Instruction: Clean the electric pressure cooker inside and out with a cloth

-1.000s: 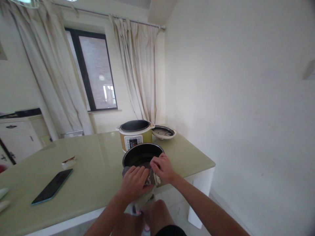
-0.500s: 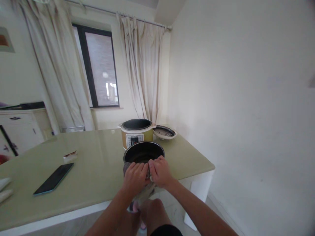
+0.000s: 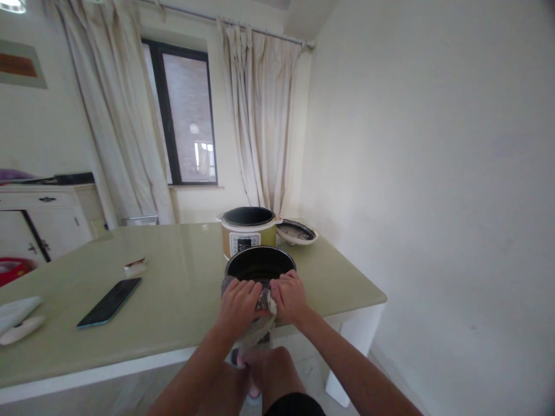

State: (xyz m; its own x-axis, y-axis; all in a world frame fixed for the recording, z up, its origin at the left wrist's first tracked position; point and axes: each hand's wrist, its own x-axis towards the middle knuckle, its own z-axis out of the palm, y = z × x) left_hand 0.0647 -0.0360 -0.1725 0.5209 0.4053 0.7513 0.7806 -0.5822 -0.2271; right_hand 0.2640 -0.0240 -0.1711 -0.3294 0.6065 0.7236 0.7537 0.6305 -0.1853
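Close to the table's front edge, a black inner pot (image 3: pixel 260 261) is tipped slightly toward me. My left hand (image 3: pixel 241 303) is closed on a grey-and-white cloth (image 3: pixel 260 332) at the pot's near rim, and part of the cloth hangs below. Beside it, my right hand (image 3: pixel 289 293) curls its fingers over the same rim, with thumb near the cloth; whether it grips cloth too is partly hidden. Just behind the pot stands the electric cooker (image 3: pixel 249 231), without its lid. The round lid (image 3: pixel 297 231) lies upside down to the cooker's right.
On the pale green table (image 3: pixel 182 254) lie a dark phone (image 3: pixel 109 302), a small white packet (image 3: pixel 135 266) and white items (image 3: pixel 21 318) at the far left. A wall (image 3: pixel 425 173) rises on the right. Curtains (image 3: pixel 264 115) frame the window.
My view has turned a little left, so everything sits farther right. The right hand has shifted slightly apart from the left, showing more cloth between them.
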